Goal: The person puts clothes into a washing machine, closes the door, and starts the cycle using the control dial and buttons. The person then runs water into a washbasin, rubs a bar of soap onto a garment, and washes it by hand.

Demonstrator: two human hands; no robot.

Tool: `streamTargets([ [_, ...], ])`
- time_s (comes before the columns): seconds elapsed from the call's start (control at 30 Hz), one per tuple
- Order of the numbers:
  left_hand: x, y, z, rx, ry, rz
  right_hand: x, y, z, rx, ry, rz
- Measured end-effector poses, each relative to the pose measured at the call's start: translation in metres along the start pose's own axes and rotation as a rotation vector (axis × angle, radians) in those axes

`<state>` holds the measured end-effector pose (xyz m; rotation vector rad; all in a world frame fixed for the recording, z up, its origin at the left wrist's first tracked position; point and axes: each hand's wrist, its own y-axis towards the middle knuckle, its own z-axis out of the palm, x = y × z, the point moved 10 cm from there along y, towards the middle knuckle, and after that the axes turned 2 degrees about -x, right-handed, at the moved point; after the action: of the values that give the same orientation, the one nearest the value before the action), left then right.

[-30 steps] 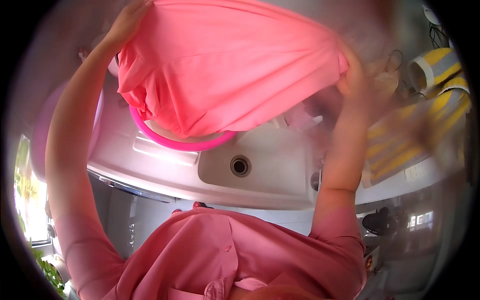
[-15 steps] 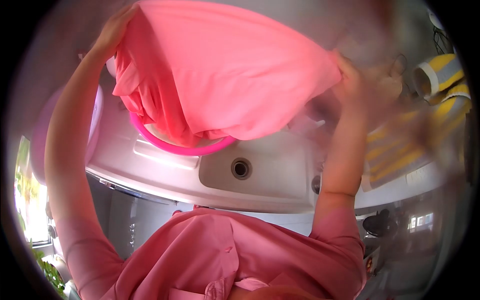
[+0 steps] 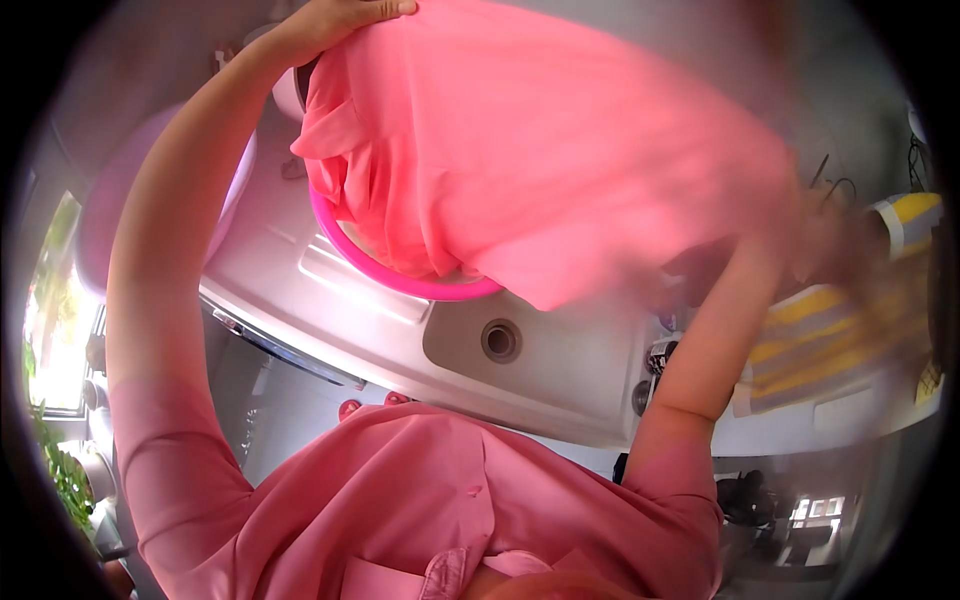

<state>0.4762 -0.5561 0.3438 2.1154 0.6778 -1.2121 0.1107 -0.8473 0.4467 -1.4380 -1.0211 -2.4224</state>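
A large piece of pink cloth point(image 3: 540, 140) is stretched out above the washbasin counter point(image 3: 290, 260). My left hand point(image 3: 350, 18) pinches its upper left edge near the top of the view. At the far right end of the cloth, my right hand point(image 3: 778, 235) is closed on it, though a hazy smear blurs the fingers. The gathered lower left part of the cloth hangs down into a bright pink basin point(image 3: 410, 287). Most of that basin is hidden behind the fabric. Whether the cloth is a garment I cannot tell.
The sink bowl point(image 3: 560, 370) with its round drain point(image 3: 501, 341) lies below the cloth. A lilac basin point(image 3: 120, 215) stands at the left. A yellow-and-grey striped cloth point(image 3: 830, 345) lies on the right of the counter, beyond small dark items point(image 3: 660, 357).
In the view, both hands and the pink cloth have shifted right. The right end of the cloth now reaches farther over toward the striped cloth. The whole scene has tilted slightly.
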Motion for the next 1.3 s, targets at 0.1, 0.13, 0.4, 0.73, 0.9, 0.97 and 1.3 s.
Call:
streamTargets([
  [0.1, 0.006, 0.004, 0.011, 0.074, -0.041, 0.034, 0.011, -0.006, 0.01, 0.071, 0.136, 0.01],
  [0.13, -0.001, 0.001, 0.01, 0.053, -0.058, 0.093, 0.018, -0.007, 0.013, 0.083, 0.171, -0.002],
  [0.4, -0.008, -0.012, 0.014, 0.125, 0.132, 0.106, 0.026, -0.002, 0.001, -0.047, 0.211, -0.03],
  [0.73, 0.011, -0.019, 0.01, 0.345, -0.341, 0.141, -0.033, -0.003, -0.036, -0.058, -0.14, 0.052],
  [0.9, -0.001, -0.047, 0.012, 0.302, -0.211, 0.087, -0.052, -0.017, -0.042, -0.03, 0.018, 0.124],
  [0.97, 0.002, -0.053, 0.009, 0.298, -0.217, 0.07, -0.06, -0.027, -0.045, -0.036, 0.111, 0.195],
  [1.3, 0.009, -0.139, -0.012, 0.021, 0.181, 0.337, -0.075, -0.15, -0.018, 0.685, 0.137, 0.232],
])
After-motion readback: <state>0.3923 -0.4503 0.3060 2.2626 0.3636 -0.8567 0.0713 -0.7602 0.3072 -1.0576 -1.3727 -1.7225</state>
